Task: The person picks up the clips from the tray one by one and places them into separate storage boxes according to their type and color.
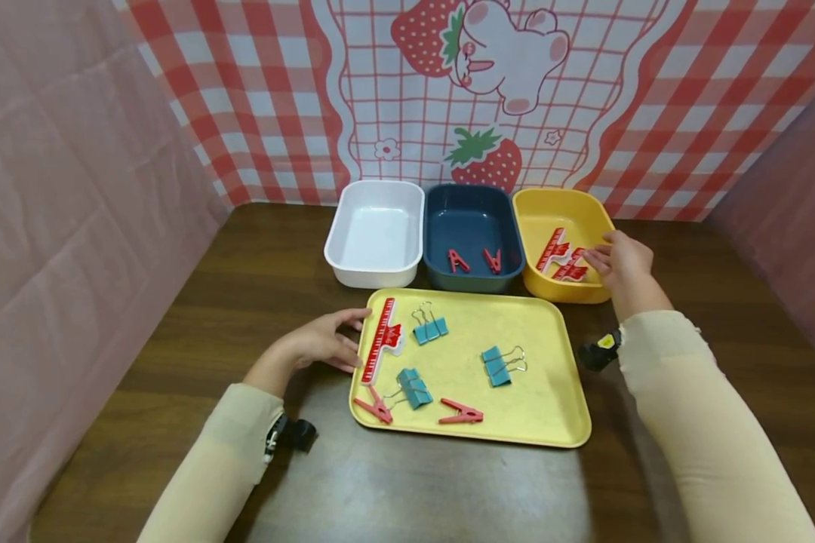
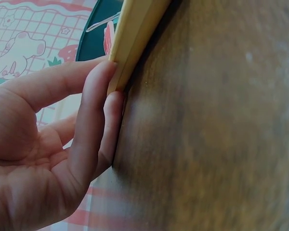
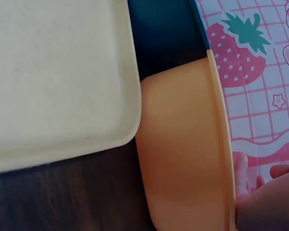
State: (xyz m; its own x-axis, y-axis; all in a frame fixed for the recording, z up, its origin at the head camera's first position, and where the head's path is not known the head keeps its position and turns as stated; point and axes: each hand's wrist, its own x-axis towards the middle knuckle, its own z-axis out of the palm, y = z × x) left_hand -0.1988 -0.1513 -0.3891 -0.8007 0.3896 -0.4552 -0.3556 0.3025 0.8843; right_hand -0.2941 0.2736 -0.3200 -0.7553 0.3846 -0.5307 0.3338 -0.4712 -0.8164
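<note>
My left hand [image 1: 322, 341] is at the left edge of the yellow tray [image 1: 543, 407], fingers loosely bent; in the left wrist view its fingertips touch the tray's rim [image 2: 123, 45]. Just inside that edge lies a red-and-white ruler-shaped clip [image 1: 379, 347]. My right hand [image 1: 630, 268] reaches over the right rim of the yellow bin [image 1: 564, 290], fingers relaxed, with two more ruler-shaped clips [image 1: 552, 249] beside the fingertips. The right wrist view shows this hand [image 3: 267, 202] partly hidden behind the bin's wall. Also on the tray are three teal binder clips [image 1: 431, 331] and two red clothespins [image 1: 463, 413].
Left of the yellow bin stand a dark blue bin [image 1: 472, 283] with two red clothespins [image 1: 492, 261] and a white bin [image 1: 373, 277]. The bins line up behind the tray on a wooden table [image 1: 272, 249], before a strawberry-patterned cloth [image 1: 272, 98]. Pink cloth [image 1: 75, 188] hangs at the left.
</note>
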